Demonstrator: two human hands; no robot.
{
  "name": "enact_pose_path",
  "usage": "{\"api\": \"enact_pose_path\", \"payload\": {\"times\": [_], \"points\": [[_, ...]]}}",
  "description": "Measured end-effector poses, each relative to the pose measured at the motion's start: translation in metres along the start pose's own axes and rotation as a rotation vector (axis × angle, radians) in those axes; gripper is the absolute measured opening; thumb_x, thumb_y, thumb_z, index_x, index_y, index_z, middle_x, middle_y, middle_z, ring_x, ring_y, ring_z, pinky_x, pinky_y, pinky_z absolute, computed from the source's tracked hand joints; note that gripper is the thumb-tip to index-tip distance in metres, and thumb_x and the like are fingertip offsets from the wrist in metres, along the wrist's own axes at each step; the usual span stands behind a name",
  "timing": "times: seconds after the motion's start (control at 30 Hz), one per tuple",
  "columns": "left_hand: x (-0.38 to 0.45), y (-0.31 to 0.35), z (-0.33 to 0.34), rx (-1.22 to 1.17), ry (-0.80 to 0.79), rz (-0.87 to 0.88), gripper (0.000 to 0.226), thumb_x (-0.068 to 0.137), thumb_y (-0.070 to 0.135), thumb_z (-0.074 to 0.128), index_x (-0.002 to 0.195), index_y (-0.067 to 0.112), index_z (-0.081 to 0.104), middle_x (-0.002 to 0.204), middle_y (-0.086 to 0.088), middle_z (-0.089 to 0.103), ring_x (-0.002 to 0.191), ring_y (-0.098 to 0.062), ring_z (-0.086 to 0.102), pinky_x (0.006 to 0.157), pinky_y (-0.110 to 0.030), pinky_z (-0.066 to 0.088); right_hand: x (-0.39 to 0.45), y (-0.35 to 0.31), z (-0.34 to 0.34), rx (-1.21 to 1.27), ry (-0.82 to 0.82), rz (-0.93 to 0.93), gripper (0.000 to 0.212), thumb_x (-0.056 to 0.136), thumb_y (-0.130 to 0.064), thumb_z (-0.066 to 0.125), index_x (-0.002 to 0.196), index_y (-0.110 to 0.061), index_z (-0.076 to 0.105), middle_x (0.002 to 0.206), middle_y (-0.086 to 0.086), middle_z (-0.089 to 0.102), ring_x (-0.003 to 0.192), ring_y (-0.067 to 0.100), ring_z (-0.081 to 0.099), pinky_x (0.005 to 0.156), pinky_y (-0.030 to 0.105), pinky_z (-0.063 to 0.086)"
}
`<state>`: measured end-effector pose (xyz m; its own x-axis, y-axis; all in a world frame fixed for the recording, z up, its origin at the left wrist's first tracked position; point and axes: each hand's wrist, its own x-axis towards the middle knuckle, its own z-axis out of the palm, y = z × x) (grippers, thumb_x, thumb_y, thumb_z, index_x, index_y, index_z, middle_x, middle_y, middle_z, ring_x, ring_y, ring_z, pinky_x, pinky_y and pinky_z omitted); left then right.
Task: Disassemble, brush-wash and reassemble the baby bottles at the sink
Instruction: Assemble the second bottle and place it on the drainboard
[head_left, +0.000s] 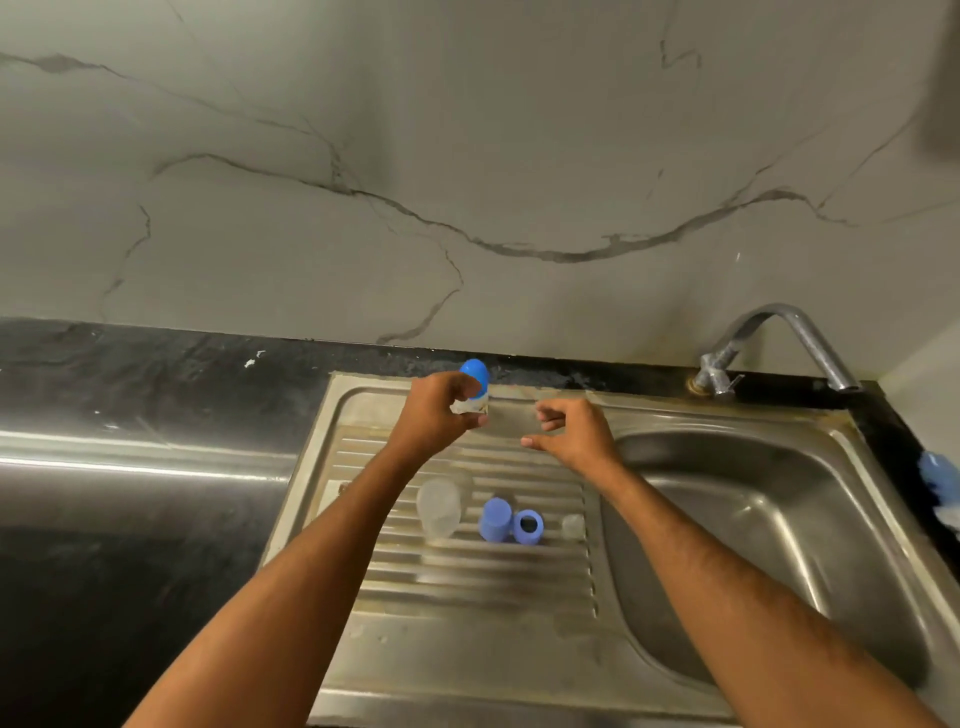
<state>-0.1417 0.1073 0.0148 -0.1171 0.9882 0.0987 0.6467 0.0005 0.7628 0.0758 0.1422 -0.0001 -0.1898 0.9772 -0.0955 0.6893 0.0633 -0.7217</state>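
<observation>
Worktop (130, 415): dark, speckled stone on the left, glossy, with a bright streak of light across it.
Left hand (439, 410): up over the far edge of the drainboard, fingers curled round a baby bottle.
Baby bottle (475, 387): upright, long axis vertical, rounded blue cap on top; the clear body is mostly hidden in the grip.
Drainboard (363, 571): ribbed steel, dull and water-stained.
Loose parts: clear bottle body (439, 506) in the middle of the ribs; blue cap (496, 519) and blue collar ring (529, 527) touching; a small clear piece (572, 526), hard to make out.
Right hand (574, 434): just beside the bottle, not touching, fingers loosely curled, holding nothing.
Sink basin (753, 519): smooth steel bowl.
Tap (779, 343): curved chrome spout at the far right corner.
Brush (940, 486): blue, cut off at the right edge.
</observation>
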Motion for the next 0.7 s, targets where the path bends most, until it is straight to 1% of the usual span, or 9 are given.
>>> {"api": "enact_pose_path", "payload": {"times": [0.1,0.17,0.23,0.3,0.4,0.47,0.53,0.6,0.7], "points": [[-0.012,0.019,0.011,0.026,-0.032,0.081,0.045,0.071,0.015,0.091,0.112,0.006,0.073,0.104,-0.005,0.074,0.095,-0.018,0.069,0.089,-0.031,0.055,-0.017,0.011,-0.007,-0.021,0.008,-0.008,0.046,0.064,-0.021,0.093,0.101,-0.006,0.071,0.087,0.01,0.072,0.083,0.028,0.068,0.078,0.041,0.06],[-0.021,0.027,0.022,0.065,-0.069,0.12,0.044,0.071,0.015,0.09,0.111,0.006,0.072,0.104,-0.005,0.073,0.095,-0.02,0.068,0.088,-0.034,0.055,-0.028,0.019,-0.01,-0.029,0.001,-0.014,0.041,0.066,-0.018,0.092,0.098,-0.007,0.07,0.088,0.01,0.072,0.084,0.027,0.069,0.078,0.04,0.06],[-0.03,0.032,0.034,0.102,-0.122,0.125,0.047,0.071,0.019,0.091,0.112,0.007,0.072,0.106,-0.005,0.072,0.097,-0.02,0.068,0.088,-0.033,0.055,-0.04,0.026,-0.012,-0.039,-0.009,-0.014,0.04,0.067,-0.017,0.091,0.101,-0.01,0.071,0.091,0.009,0.072,0.087,0.025,0.069,0.08,0.037,0.06],[-0.038,0.037,0.046,0.159,-0.201,0.136,0.049,0.073,0.023,0.09,0.116,0.008,0.07,0.11,-0.006,0.072,0.101,-0.021,0.067,0.09,-0.032,0.054,-0.05,0.034,-0.016,-0.061,-0.02,-0.025,0.039,0.069,-0.015,0.09,0.104,-0.008,0.072,0.093,0.009,0.072,0.087,0.025,0.068,0.078,0.031,0.058],[-0.05,0.047,0.062,0.285,-0.313,0.143,0.052,0.077,0.026,0.087,0.123,0.01,0.067,0.119,-0.006,0.069,0.108,-0.021,0.065,0.095,-0.034,0.053,-0.064,0.046,-0.019,-0.095,-0.035,-0.035,0.045,0.072,-0.012,0.087,0.114,-0.009,0.071,0.093,0.003,0.069,0.084,0.016,0.064,0.075,0.022,0.05],[-0.057,0.053,0.073,0.397,-0.364,0.148,0.053,0.079,0.026,0.084,0.126,0.012,0.066,0.122,-0.006,0.067,0.112,-0.023,0.063,0.097,-0.036,0.052,-0.071,0.055,-0.019,-0.13,-0.052,-0.05,0.045,0.073,-0.013,0.087,0.116,-0.01,0.071,0.094,0.003,0.07,0.086,0.015,0.064,0.077,0.024,0.052],[-0.063,0.057,0.083,0.518,-0.414,0.166,0.051,0.081,0.025,0.081,0.127,0.012,0.065,0.123,-0.008,0.065,0.113,-0.026,0.061,0.096,-0.038,0.052,-0.078,0.062,-0.018,-0.173,-0.086,-0.057,0.048,0.076,-0.015,0.085,0.121,-0.01,0.068,0.103,0.005,0.071,0.092,0.014,0.065,0.082,0.026,0.054],[-0.068,0.061,0.091,0.624,-0.446,0.205,0.044,0.083,0.023,0.077,0.123,0.009,0.065,0.121,-0.011,0.064,0.112,-0.029,0.06,0.092,-0.038,0.052,-0.082,0.068,-0.016,-0.189,-0.116,-0.053,0.054,0.075,-0.017,0.086,0.125,-0.01,0.066,0.111,0.005,0.071,0.096,0.014,0.065,0.085,0.027,0.054],[-0.074,0.066,0.101,0.746,-0.469,0.25,0.031,0.087,0.022,0.071,0.113,0.006,0.064,0.117,-0.013,0.063,0.11,-0.03,0.059,0.087,-0.038,0.049,-0.087,0.074,-0.012,-0.196,-0.131,-0.033,0.055,0.076,-0.017,0.085,0.126,-0.01,0.066,0.115,0.006,0.071,0.1,0.016,0.067,0.09,0.029,0.055]]}}
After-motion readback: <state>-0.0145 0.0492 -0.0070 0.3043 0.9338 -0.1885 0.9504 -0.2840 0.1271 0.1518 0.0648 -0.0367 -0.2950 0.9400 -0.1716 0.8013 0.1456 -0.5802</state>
